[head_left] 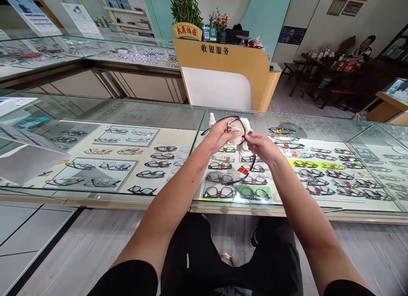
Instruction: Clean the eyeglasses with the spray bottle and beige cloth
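Above the glass counter I hold a pair of dark-framed eyeglasses [253, 160] with a red tag on one temple arm. My left hand [220, 134] is closed around a crumpled white cloth [246, 125], pressing it to a lens. The fingers of my right hand [264, 147] pinch the frame near the middle. One temple arm hangs down toward the counter; the other reaches out to the left past my left hand. Just beyond my left hand stands a small white bottle [212, 119]. The cloth and fingers hide part of the lenses.
The glass display counter [178, 117] runs across in front of me, with many eyeglasses [220, 192] laid out inside. White papers [32, 153] stand at the left. Behind are a wooden cashier desk [261, 70] and, at far right, a seated person [363, 49].
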`<state>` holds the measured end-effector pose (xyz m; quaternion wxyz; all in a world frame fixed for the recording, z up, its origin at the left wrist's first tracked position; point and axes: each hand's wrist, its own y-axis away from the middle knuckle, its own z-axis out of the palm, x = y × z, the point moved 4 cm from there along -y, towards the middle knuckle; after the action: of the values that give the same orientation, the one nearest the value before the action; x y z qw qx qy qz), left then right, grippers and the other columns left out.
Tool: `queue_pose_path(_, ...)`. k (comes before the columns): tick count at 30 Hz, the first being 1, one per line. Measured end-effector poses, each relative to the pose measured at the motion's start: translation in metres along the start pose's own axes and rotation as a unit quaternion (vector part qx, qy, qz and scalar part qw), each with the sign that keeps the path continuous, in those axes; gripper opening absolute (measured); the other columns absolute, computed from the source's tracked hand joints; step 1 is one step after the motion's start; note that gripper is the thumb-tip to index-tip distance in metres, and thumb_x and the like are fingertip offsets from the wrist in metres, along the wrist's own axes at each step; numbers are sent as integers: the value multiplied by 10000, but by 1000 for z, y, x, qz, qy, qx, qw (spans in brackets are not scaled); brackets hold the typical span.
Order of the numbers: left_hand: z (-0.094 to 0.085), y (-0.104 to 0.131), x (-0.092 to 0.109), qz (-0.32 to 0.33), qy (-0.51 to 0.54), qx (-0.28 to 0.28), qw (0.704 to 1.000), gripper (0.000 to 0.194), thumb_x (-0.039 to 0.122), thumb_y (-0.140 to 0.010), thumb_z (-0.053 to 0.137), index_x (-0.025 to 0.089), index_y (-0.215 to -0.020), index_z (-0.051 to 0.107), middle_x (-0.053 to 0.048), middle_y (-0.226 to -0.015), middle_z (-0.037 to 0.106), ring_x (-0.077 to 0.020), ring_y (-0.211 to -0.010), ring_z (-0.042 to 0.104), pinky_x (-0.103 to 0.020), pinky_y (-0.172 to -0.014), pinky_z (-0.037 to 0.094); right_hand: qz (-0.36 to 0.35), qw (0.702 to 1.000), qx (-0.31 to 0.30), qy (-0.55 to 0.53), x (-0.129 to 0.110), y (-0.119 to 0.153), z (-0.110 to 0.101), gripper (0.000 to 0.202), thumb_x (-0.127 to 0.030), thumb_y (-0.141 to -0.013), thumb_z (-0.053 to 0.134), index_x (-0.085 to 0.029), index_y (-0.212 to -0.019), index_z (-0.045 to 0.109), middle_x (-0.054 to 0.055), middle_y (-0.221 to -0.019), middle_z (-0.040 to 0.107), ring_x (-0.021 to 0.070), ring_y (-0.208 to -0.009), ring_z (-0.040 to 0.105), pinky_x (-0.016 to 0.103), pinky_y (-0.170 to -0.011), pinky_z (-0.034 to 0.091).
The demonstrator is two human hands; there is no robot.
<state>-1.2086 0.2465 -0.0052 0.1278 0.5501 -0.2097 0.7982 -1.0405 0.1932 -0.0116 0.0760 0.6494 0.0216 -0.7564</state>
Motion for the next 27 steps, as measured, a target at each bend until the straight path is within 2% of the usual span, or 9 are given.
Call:
queue_pose_path(3, 3, 0, 0, -12, -24, -12, 1000, 600, 345, -550, 1065, 181, -981, 681, 36, -792, 668, -96, -662, 587, -221, -608, 436, -1, 1000, -7, -2, 2, 1, 3, 537, -599, -527, 1016, -206, -661, 674, -19, -693, 558, 110, -639, 346, 313, -625, 250)
queue_pose_path(5, 5, -1, 1, 11, -35, 2, 999, 599, 413, -556, 1073, 177, -928, 666, 56, -739, 618, -73, -624, 531, -210, -574, 395, -3, 1000, -17, -6, 2, 2, 6, 542, -583, -533, 1017, -201, -650, 652, -32, -681, 524, 104, -637, 336, 312, -633, 241)
queue_pose_path(9, 8, -1, 3, 58, -46, 32, 997, 606, 667, -682, 976, 188, -882, 662, 34, -707, 621, -92, -595, 552, -232, -554, 415, -5, 999, -41, -10, 1, 5, 12, 504, -579, -590, 1001, -183, -768, 747, -3, -765, 627, 102, -649, 341, 310, -644, 257)
queue_pose_path(11, 7, -1, 2, 61, -51, 44, 996, 600, 730, -745, 908, 196, -875, 668, 30, -675, 605, -98, -555, 540, -244, -525, 406, -5, 999, -46, -8, 1, 6, 13, 497, -594, -628, 985, -184, -829, 787, 16, -821, 681, 106, -653, 347, 310, -643, 273)
queue_pose_path(15, 4, -2, 2, 55, -3, 18, 998, 559, 701, -782, 899, 197, -844, 665, 24, -699, 592, -99, -589, 541, -251, -579, 462, -16, 999, -29, -28, 1, 5, 9, 480, -594, -650, 981, -201, -854, 795, 29, -870, 723, 114, -662, 417, 307, -638, 327)
queue_pose_path(18, 2, -3, 2, 24, 31, -13, 999, 549, 611, -728, 970, 193, -982, 720, 12, -779, 652, -111, -661, 586, -256, -641, 485, -23, 999, -5, -44, 0, 3, 3, 488, -587, -629, 989, -203, -860, 797, 24, -827, 706, 119, -657, 442, 309, -623, 341)
queue_pose_path(21, 3, -2, 2, 7, 28, -33, 999, 617, 472, -656, 1027, 190, -1123, 740, -2, -881, 710, -127, -731, 625, -260, -682, 488, -16, 999, -1, -50, 0, 1, 1, 496, -579, -605, 1000, -202, -860, 802, 27, -807, 689, 131, -669, 469, 316, -624, 354)
queue_pose_path(24, 5, -1, 1, 35, 14, -12, 999, 536, 425, -651, 1028, 189, -1030, 731, 14, -855, 697, -115, -718, 606, -256, -697, 492, -20, 998, -21, -58, -1, 3, 4, 467, -563, -621, 1008, -207, -769, 745, 0, -737, 602, 126, -663, 456, 311, -638, 348)
queue_pose_path(27, 8, -1, -2, 74, 3, 32, 997, 513, 524, -688, 1010, 188, -931, 709, 12, -830, 694, -110, -701, 601, -251, -681, 495, -23, 997, -36, -57, -1, 5, 10, 493, -575, -608, 1019, -205, -725, 716, -19, -701, 554, 112, -643, 386, 303, -632, 320)
